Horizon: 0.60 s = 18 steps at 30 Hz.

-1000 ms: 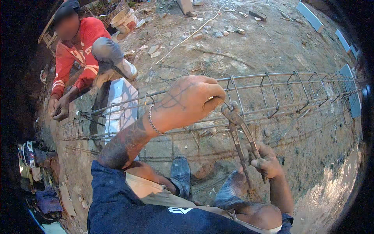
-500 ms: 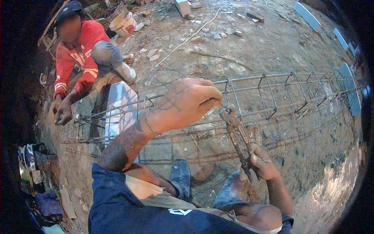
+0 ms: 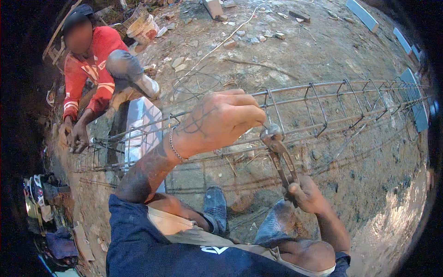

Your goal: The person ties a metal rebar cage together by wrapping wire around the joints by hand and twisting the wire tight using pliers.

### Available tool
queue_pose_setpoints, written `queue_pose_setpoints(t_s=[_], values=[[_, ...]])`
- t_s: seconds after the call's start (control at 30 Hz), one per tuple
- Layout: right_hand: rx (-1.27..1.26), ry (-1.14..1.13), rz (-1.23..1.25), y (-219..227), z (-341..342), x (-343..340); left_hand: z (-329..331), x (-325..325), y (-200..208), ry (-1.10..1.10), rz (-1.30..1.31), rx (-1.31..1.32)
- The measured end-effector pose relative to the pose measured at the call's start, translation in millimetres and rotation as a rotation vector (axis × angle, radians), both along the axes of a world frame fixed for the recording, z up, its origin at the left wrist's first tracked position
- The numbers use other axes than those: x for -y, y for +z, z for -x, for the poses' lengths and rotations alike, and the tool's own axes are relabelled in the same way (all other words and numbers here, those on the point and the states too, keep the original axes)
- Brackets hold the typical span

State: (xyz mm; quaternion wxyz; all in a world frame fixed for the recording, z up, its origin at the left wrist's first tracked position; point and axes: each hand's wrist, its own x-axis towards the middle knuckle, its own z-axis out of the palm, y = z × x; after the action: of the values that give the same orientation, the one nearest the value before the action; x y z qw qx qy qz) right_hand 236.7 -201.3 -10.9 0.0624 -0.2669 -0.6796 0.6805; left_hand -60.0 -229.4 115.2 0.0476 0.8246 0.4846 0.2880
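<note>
My left hand (image 3: 226,121) is closed in a pinch over the long rebar cage (image 3: 318,99), with a thin tie wire (image 3: 264,124) at its fingertips. Loose loops of thin dark wire (image 3: 203,82) show just beyond that hand. My right hand (image 3: 307,195) grips the handles of rusty pincers (image 3: 282,159), below the cage. Their rounded jaws point up at a bar and stirrup, right beside my left fingertips. Whether the jaws bite on the wire is too small to tell. The bars run from lower left to far right, with square stirrups along them.
A white block (image 3: 142,115) props the cage at left, and a grey board (image 3: 414,99) stands at its right end. Across at upper left crouches a person in a red top (image 3: 108,44), hands near the cage's left end. Stones and a pale hose (image 3: 230,34) lie beyond.
My right hand has moved up and slightly left, and the pincers' handles have come closer together. The pincer head is turned more toward me. My left hand stays nearly in place.
</note>
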Motion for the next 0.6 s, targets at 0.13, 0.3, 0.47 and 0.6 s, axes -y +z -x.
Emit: queue_pose_setpoints(t_s=[0.13, 0.3, 0.47, 0.6], values=[[0.102, -0.04, -0.124, 19.7, 4.6, -0.7, -1.4, -4.2, 2.8, -0.076, -0.137, -0.015], [-0.032, 0.053, 0.027, 23.6, -1.1, -5.0, 1.8, -4.6, 1.7, -0.122, -0.163, -0.057], [-0.119, 0.128, 0.278, 18.5, -5.0, -5.6, 1.5, -4.5, 2.7, -0.147, -0.171, -0.031], [-0.073, 0.108, 0.429, 34.0, -1.7, -5.6, 3.8, -4.8, 2.4, -0.142, -0.166, -0.042]])
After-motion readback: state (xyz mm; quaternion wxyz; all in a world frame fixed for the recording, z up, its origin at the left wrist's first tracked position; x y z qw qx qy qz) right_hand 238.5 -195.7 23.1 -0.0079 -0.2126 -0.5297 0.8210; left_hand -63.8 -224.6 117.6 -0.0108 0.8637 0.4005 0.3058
